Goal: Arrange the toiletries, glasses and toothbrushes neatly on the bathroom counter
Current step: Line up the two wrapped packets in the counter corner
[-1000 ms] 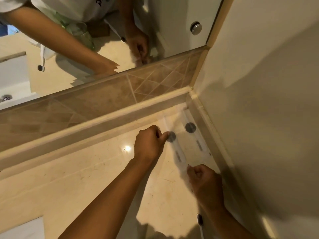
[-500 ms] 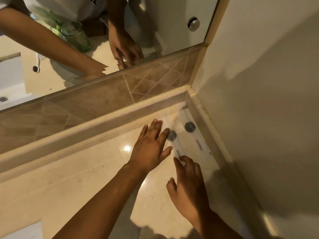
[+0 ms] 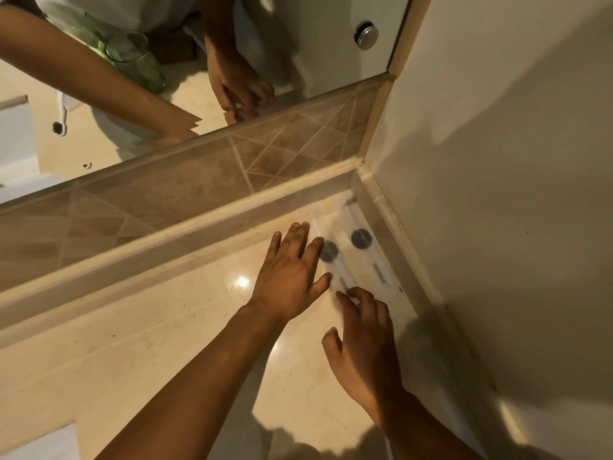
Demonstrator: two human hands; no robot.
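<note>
Two flat sachets (image 3: 366, 257) are laid side by side in the counter (image 3: 166, 343) corner, just beside the wall skirting. Both hands are spread and clamped on nothing: the left hand (image 3: 292, 277) is held beside the near sachet, the right hand (image 3: 365, 340) with fingertips at its lower end. Each sachet is judged light, thin, pliable and slippery; pinching at an edge is advised. Printed strips and grey discs are visible but cannot be read.
</note>
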